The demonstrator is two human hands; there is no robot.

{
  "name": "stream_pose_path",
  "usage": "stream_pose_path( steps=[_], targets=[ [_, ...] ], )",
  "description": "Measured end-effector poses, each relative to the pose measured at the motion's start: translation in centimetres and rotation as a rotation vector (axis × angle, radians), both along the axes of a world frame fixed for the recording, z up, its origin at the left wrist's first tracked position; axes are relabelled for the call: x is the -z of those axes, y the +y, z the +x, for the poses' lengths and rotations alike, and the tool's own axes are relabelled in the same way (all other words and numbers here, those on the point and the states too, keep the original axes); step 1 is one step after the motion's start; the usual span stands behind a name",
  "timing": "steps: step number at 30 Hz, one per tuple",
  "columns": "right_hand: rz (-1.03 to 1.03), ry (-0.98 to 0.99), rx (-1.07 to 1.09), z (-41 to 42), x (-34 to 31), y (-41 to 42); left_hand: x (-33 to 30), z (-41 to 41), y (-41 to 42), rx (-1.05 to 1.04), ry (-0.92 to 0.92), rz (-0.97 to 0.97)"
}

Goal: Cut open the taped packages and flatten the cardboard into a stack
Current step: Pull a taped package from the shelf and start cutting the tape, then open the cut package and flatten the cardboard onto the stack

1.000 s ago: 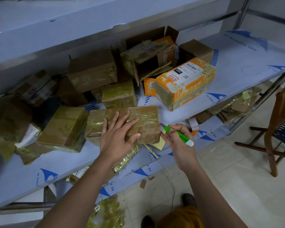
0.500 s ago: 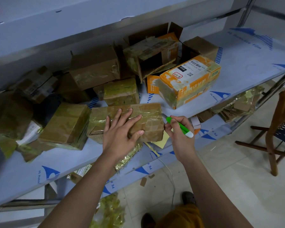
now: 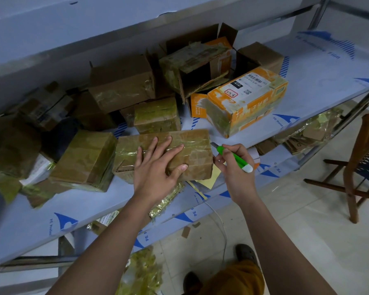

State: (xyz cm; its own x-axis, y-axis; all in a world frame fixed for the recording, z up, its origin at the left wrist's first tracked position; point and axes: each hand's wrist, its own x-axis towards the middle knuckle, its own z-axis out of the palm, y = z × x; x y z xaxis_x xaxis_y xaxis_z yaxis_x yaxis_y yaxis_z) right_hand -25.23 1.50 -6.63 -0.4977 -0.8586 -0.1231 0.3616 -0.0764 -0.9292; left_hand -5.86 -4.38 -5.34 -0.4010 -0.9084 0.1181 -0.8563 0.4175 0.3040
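Both bare forearms reach forward and up from the bottom of the view, the left one coming in from the lower left, the right one from the lower right. The left hand lies palm down with its fingers spread and straight, thumb angled out to the right, pressing flat on what is under it. The right hand is turned with its back toward the viewer, wrist slightly bent, its fingers and thumb curled in a pinch round a slim green cutter, held like a pen.
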Motion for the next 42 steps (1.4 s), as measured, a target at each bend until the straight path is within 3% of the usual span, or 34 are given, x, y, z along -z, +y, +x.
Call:
stream_pose_path(
  steps=[12,18,26,32,36,42],
  targets=[
    [0.003,0.058,-0.028,0.1,0.3,1.9,0.1,-0.2,0.1,0.000,-0.007,0.006],
    [0.010,-0.016,-0.055,0.2,-0.2,3.1,-0.1,-0.2,0.2,0.002,0.012,0.017],
    [0.042,0.006,-0.086,-0.8,-0.9,3.6,-1.1,-0.4,-0.1,-0.007,0.047,0.127],
    [0.117,-0.042,0.185,0.5,-1.4,3.1,-5.1,-0.7,-1.5,0.017,-0.006,0.338],
    [0.109,0.016,0.301,3.4,-1.9,3.0,-6.5,0.1,-3.1,-0.035,-0.186,0.368],
    [0.060,0.025,0.302,3.8,-3.2,1.0,-6.9,0.8,-3.9,-0.192,-0.246,0.299]
  ],
)
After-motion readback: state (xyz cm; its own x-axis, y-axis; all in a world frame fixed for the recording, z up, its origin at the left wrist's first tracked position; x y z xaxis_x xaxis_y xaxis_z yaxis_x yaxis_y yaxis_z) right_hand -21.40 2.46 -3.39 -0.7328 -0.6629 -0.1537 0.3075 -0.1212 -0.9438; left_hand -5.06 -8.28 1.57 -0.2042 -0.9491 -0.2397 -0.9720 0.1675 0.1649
